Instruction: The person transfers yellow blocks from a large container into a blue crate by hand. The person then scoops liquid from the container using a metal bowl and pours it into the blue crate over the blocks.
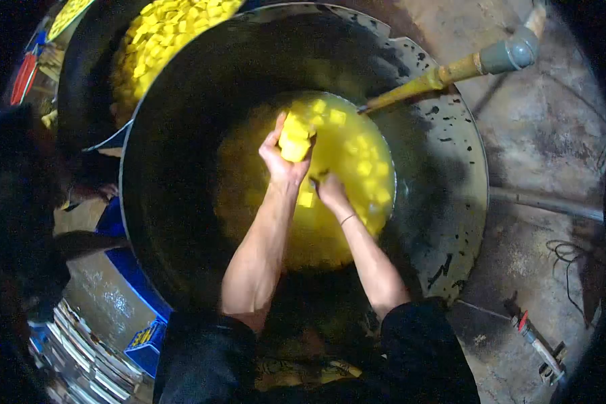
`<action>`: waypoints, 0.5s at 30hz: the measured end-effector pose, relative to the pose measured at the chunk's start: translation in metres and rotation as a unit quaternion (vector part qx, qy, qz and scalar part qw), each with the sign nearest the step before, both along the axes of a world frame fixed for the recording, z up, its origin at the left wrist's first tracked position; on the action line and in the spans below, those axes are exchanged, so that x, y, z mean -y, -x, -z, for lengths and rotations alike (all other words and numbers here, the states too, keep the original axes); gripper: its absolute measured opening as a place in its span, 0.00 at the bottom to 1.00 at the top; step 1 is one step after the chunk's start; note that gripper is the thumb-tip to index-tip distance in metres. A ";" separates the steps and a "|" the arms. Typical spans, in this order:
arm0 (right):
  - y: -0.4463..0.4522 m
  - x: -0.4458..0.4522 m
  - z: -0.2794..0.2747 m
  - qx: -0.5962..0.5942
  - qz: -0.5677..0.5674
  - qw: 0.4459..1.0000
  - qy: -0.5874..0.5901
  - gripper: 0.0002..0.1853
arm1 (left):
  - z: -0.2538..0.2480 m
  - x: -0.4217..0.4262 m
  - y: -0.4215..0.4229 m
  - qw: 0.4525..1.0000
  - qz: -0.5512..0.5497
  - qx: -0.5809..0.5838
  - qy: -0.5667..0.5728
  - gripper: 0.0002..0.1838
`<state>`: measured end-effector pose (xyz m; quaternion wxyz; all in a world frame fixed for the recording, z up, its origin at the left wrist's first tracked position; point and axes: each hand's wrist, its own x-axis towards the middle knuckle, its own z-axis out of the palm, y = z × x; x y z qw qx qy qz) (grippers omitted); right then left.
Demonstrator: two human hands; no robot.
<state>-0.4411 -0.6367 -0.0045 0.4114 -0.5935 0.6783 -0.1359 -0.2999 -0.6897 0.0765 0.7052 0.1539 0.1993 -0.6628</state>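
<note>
A large dark round vat (168, 141) holds cloudy yellow liquid (330, 232) with many yellow tofu-like blocks (365, 167) in it. Several more of these blocks (295, 137) are stacked in my left hand (286, 163), whose fingers curl around them above the liquid. Lower and to the right, my right hand (331, 191) reaches down at the liquid's surface. Motion smears its fingers, and a small dark shape shows at their tips. One loose yellow block (306, 199) lies just left of it.
A bamboo pole (444, 76) with a grey pipe elbow (512, 52) leans over the vat's right rim. Behind at left, another vat holds heaped yellow blocks (175, 34). A co-worker's hand (106, 191) and a blue crate (148, 340) are at left. A pipe (552, 203) crosses the floor.
</note>
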 end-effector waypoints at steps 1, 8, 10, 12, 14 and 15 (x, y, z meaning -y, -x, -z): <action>0.002 -0.030 0.030 -0.018 -0.029 0.998 0.057 0.25 | -0.028 0.009 -0.007 1.000 -0.003 0.024 0.019 0.24; -0.018 -0.036 0.028 0.249 -0.121 0.937 -0.215 0.21 | -0.204 0.019 -0.085 0.967 -0.096 0.030 0.235 0.23; -0.043 -0.031 -0.025 0.275 -0.173 0.898 -0.297 0.21 | -0.235 -0.015 -0.118 0.952 -0.138 0.055 0.267 0.21; -0.070 -0.043 -0.105 0.397 -0.144 0.858 -0.293 0.21 | -0.241 -0.065 -0.153 0.948 -0.165 0.085 0.258 0.24; -0.100 -0.050 -0.188 0.318 -0.307 0.869 -0.222 0.18 | -0.240 -0.115 -0.179 0.947 -0.205 0.082 0.233 0.26; -0.118 -0.059 -0.228 0.272 -0.372 0.873 -0.161 0.19 | -0.232 -0.138 -0.190 0.946 -0.223 0.084 0.221 0.26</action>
